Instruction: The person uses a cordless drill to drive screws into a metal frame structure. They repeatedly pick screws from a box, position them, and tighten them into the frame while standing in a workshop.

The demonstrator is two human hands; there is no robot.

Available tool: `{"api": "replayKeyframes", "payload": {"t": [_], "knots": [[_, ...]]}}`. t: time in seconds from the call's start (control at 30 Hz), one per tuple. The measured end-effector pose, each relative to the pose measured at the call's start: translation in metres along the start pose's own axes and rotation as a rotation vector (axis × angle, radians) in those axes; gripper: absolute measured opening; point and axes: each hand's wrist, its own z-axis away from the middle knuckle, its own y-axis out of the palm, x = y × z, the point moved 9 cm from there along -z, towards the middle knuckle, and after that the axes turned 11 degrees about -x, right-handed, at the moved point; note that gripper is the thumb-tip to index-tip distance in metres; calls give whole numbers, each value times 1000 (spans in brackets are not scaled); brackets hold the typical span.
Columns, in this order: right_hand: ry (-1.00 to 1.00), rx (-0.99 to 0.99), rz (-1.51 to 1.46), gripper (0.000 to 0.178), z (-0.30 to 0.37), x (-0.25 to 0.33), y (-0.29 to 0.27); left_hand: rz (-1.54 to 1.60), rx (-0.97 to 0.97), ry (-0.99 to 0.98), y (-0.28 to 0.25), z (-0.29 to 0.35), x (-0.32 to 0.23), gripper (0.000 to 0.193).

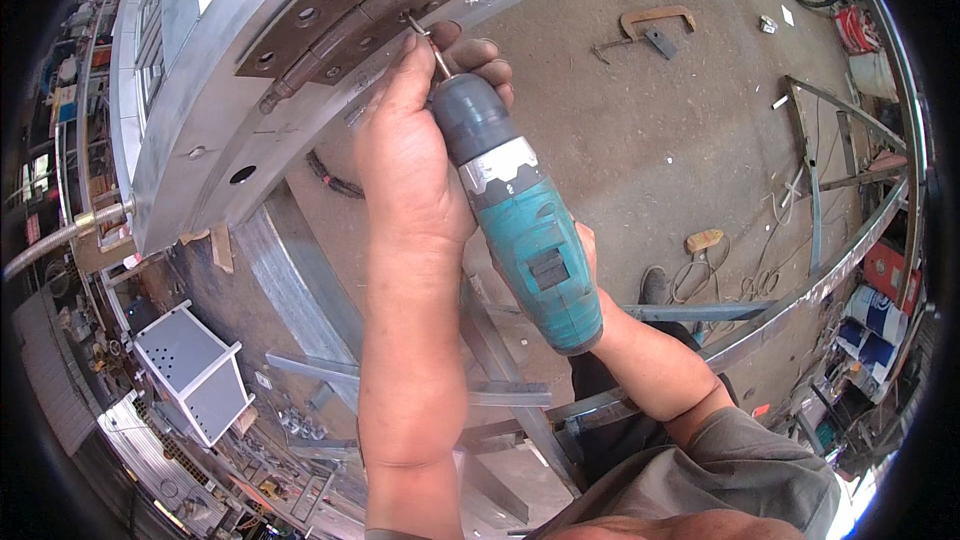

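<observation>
A teal and black cordless drill [540, 260] points up and to the left, its long bit [440, 62] reaching a hole in a brown steel hinge [372, 18]. My left hand [412, 165] is closed around the drill's black chuck end, thumb along the bit and fingertips curled on its far side. Whether those fingers also pinch a screw at the tip cannot be made out. Behind the drill body, my right hand [587, 245] grips the handle; most of its fingers are hidden. The hinge lies against a silver metal frame [215, 135].
A rusty C-clamp [655, 18] lies on the concrete floor beyond the drill. Steel bars [500, 393] cross beneath my arms. To the left stands a grey metal box [195, 370]; a flexible metal hose [65, 240] meets the frame. Cords and a yellow control box [705, 239] lie at right.
</observation>
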Motion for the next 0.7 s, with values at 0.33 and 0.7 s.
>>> {"api": "replayKeyframes", "payload": {"t": [0.33,0.7], "knots": [[45,-7,-54,44,-2,0,-5,68,27,-38,0,-2,5,32],[-123,30,288,22,17,42,-100,-46,-167,-95,24,29,25,18]]}}
